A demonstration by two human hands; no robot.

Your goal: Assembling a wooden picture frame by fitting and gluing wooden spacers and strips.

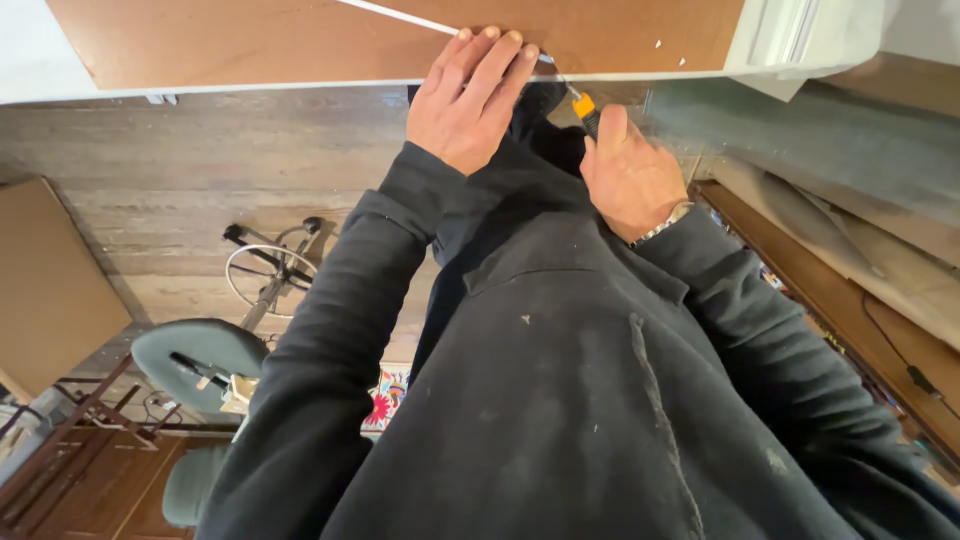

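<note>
— Where are the person's hands?

— The left hand (468, 98) lies flat, fingers together and stretched out, pressing on the near edge of a brown board (300, 40) with a pale rim. Its fingertips sit just beside a thin white strip (400, 17) that runs slantwise across the board.

— And the other one?

— The right hand (630, 175) is closed in a fist around a utility knife (584, 108) with an orange and black body. The knife points up toward the board's edge, its tip close by the left fingertips. A metal wristband (665, 224) shows at that wrist.

— So the hands are close?

— Near each other but apart, with the knife between them. Both arms wear a dark sweatshirt (560, 400) flecked with pale specks.

— What lies around them?

— Below is a wooden plank floor (170, 180). On the left stands a grey-green stool (195, 360) with a metal foot ring, and beside it a flat brown panel (50, 280). A small bright patterned item (388, 395) peeks out near the left sleeve. To the right, long brown boards (850, 290) lean along the side.
</note>
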